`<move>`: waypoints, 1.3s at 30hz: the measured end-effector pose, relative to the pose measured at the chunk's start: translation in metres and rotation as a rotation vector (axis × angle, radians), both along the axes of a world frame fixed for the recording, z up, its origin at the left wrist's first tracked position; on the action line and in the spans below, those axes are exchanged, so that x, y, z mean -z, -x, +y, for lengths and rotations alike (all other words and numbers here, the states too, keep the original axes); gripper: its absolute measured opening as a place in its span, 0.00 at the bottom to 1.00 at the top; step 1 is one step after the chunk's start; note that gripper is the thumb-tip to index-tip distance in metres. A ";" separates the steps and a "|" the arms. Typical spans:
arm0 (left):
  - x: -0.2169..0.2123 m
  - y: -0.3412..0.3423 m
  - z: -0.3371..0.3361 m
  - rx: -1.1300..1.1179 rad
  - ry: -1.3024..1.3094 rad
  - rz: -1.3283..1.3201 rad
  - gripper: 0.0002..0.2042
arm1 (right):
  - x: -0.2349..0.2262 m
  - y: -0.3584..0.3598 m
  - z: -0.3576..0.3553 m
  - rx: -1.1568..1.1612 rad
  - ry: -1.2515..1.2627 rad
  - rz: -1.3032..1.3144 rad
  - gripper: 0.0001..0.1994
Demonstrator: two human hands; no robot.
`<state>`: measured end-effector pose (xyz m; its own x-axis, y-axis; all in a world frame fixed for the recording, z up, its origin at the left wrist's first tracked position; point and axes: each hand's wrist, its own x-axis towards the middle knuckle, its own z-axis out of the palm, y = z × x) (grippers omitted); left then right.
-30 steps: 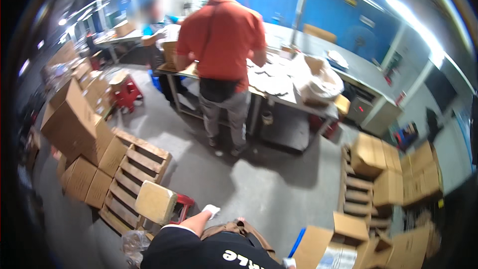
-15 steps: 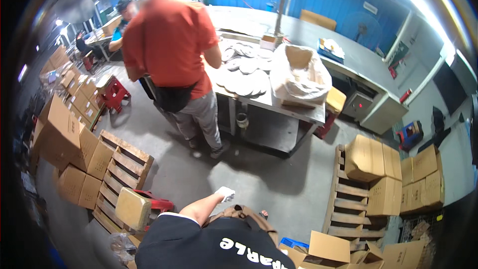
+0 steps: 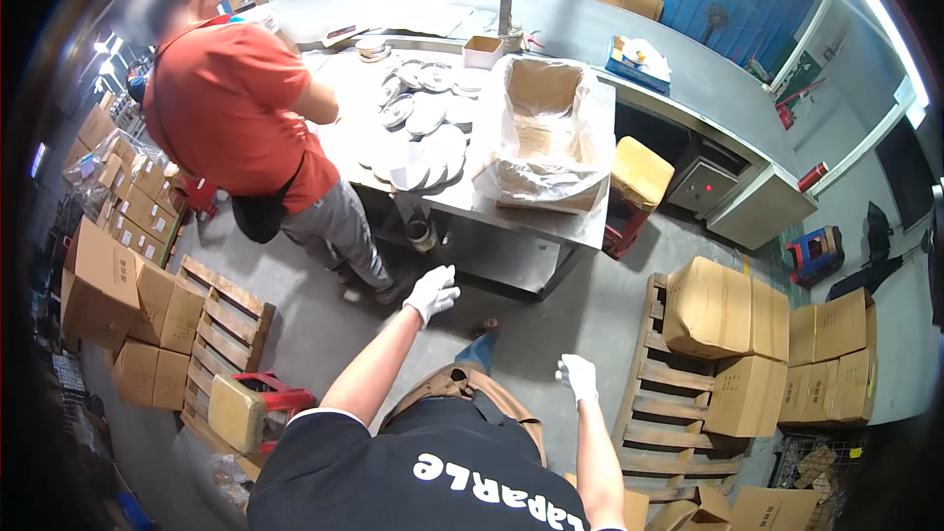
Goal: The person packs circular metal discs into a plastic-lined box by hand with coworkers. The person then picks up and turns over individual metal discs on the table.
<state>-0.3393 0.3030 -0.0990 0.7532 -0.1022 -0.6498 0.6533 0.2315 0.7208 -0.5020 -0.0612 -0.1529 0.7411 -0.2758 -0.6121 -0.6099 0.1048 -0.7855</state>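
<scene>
My left hand [image 3: 432, 292] wears a white glove and hangs in front of me with fingers loosely apart, holding nothing. My right hand [image 3: 577, 376], also in a white glove, swings at my side, empty with fingers loosely curled. Both are above the grey floor, a short way from a metal work table [image 3: 521, 211]. On the table lie several round grey discs [image 3: 425, 128] and an open cardboard box lined with clear plastic [image 3: 543, 133].
A person in an orange shirt [image 3: 231, 108] stands at the table's left side. A wooden pallet [image 3: 221, 324] and a red stool [image 3: 251, 403] are at left, cardboard boxes [image 3: 108, 285] beyond. Another pallet with boxes [image 3: 728, 334] is at right.
The view has moved closer to the table and the person in orange. My right hand has come into view, and my left arm has swung forward.
</scene>
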 end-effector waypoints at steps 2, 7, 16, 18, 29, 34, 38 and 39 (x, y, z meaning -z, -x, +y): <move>-0.033 -0.052 -0.021 -0.025 0.026 -0.091 0.33 | -0.039 -0.064 0.003 -0.115 0.109 -0.217 0.11; -0.071 -0.169 -0.058 -0.105 -0.016 -0.178 0.40 | -0.144 -0.204 0.007 -0.078 0.179 -0.294 0.25; -0.084 -0.285 -0.097 -0.019 -0.559 -0.427 0.50 | -0.181 -0.392 -0.034 -0.089 0.277 -0.328 0.37; -0.080 -0.286 -0.099 0.042 -0.519 -0.436 0.50 | -0.163 -0.411 -0.043 -0.219 0.340 -0.487 0.35; -0.021 -0.281 -0.102 -0.130 0.008 -0.167 0.40 | -0.163 -0.422 -0.047 -0.068 -0.316 0.191 0.27; -0.042 -0.274 -0.107 -0.136 0.028 -0.205 0.11 | -0.167 -0.430 -0.050 -0.098 -0.440 0.151 0.26; -0.057 -0.268 -0.121 -0.241 0.025 -0.287 0.29 | -0.139 -0.428 -0.064 -0.184 -0.337 0.160 0.24; -0.062 -0.264 -0.126 -0.256 0.024 -0.299 0.42 | -0.135 -0.426 -0.073 -0.219 -0.396 0.069 0.22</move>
<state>-0.0754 0.1769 -0.0371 0.9119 0.1012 -0.3978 0.3343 0.3794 0.8628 -0.0764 -0.1338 -0.0182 0.7097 0.1480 -0.6888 -0.7006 0.2511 -0.6679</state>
